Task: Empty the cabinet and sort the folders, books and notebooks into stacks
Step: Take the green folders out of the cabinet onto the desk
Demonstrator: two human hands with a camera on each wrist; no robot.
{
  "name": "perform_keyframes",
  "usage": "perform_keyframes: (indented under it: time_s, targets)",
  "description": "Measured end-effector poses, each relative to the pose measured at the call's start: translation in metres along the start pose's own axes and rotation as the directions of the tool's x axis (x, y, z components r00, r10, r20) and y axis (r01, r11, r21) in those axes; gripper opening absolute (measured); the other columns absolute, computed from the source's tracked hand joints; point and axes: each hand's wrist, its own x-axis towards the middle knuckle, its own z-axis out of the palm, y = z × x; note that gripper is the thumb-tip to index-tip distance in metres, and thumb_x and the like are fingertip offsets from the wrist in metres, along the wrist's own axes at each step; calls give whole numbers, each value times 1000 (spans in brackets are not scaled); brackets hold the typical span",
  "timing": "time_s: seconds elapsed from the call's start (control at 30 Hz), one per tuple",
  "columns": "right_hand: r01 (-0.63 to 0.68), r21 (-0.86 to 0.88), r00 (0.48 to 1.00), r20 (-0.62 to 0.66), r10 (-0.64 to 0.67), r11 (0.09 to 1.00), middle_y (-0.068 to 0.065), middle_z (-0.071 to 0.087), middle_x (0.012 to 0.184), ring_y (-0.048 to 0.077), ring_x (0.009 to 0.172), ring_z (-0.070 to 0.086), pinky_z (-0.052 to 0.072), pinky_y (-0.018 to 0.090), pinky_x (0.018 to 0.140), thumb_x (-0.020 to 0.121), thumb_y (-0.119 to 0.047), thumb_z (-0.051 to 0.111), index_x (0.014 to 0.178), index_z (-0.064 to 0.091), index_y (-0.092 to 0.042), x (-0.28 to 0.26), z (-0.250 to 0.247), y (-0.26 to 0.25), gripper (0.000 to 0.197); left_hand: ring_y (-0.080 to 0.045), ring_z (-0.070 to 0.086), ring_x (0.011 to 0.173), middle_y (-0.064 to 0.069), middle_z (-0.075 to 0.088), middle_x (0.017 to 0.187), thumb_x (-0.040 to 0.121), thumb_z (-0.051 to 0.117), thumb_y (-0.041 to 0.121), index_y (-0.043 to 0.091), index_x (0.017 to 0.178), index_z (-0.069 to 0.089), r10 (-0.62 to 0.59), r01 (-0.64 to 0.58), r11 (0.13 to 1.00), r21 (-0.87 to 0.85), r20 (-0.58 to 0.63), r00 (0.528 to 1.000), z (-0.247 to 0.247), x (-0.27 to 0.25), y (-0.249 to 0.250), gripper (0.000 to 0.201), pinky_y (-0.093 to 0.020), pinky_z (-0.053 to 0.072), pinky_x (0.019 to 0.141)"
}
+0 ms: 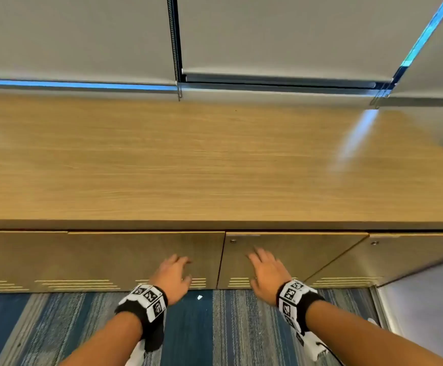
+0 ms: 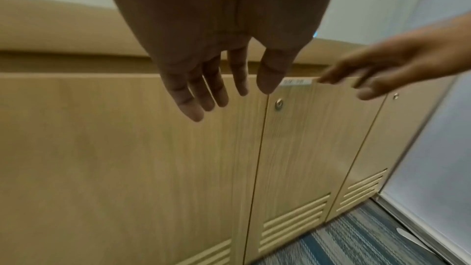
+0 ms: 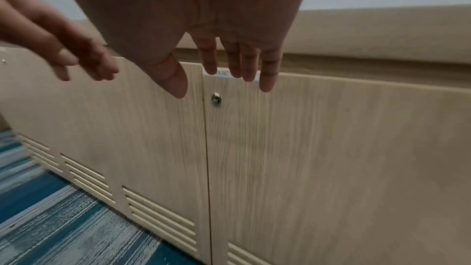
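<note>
A low wooden cabinet [image 1: 146, 257] runs along the wall with all its doors closed. Two doors meet at a vertical seam in front of me; the right door [image 1: 294, 257] carries a small round lock [image 2: 279, 104] and a white label near its top. My left hand [image 1: 175, 270] reaches toward the left door with fingers extended and holds nothing. My right hand [image 1: 265, 270] reaches toward the right door, fingers straight and empty; in the right wrist view its fingertips [image 3: 248, 76] are near the label. No folders, books or notebooks are visible.
The cabinet's wide wooden top [image 1: 215, 159] lies bare below grey roller blinds [image 1: 281, 35] with a bead chain [image 1: 178, 88]. Striped blue carpet [image 1: 228, 326] covers the floor. A frosted glass wall [image 1: 426, 299] closes off the right side.
</note>
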Motion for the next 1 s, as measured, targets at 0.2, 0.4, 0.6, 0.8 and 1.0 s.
perform_keyframes:
  time_s: [0.2,0.4,0.6,0.8,1.0]
  targets:
    - [12,-81,999,-30,-14,997,9,13,159,27,148,10,17,50,117,89,-29,54,153,8,-16,59,-10,-20,80,-24,16,146,-2,20,158,93,50,32,25,151,22,174,-158,968,196,-67,983,0,51,36,65,-45,21,117]
    - [-67,-85,998,-2,67,994,7,19,156,26,145,15,16,53,117,81,-36,61,152,9,-15,74,-3,-27,90,-25,6,149,-2,9,162,91,52,34,25,154,4,166,-170,913,370,44,985,11,72,41,81,-50,10,118]
    - [-73,-119,996,-52,68,990,7,27,146,26,137,25,26,51,108,75,-40,61,150,18,-17,60,4,-31,90,-29,27,138,-7,29,149,86,55,40,29,153,15,189,-161,890,427,-24,982,20,75,45,78,-54,15,117]
    - [-62,-60,988,-147,53,996,-2,50,119,22,114,43,33,46,93,84,-62,40,113,54,-28,25,20,-22,47,-21,37,117,3,44,122,90,40,56,38,124,51,186,-140,942,306,-128,974,45,50,33,40,-42,27,103]
    - [-175,-49,985,-25,174,983,-6,61,87,17,94,54,30,48,101,95,-61,23,79,62,-25,-33,46,-4,56,-17,44,105,11,47,92,97,32,53,32,86,52,69,-51,991,122,-144,987,67,10,13,31,-40,16,108]
